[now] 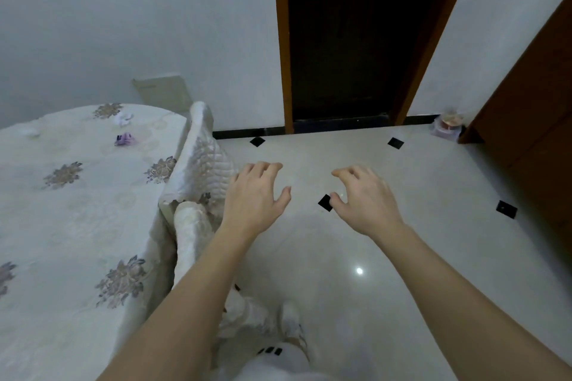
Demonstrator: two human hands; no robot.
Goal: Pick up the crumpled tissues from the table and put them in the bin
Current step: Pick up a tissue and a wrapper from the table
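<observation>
Left hand and right hand hover empty, fingers loosely curled. Crumpled white tissue and crumpled purple tissue lie on the round floral-clothed desk, well apart from both hands. Best to turn left and pinch the nearer purple one first.

Bare left forearm and right forearm, uncovered along all that shows. Left hand and right hand likewise bare. At 6 o'clock, white garment bearing a short row of small black marks. Just above it, seemingly a white shoe, blurred.
</observation>
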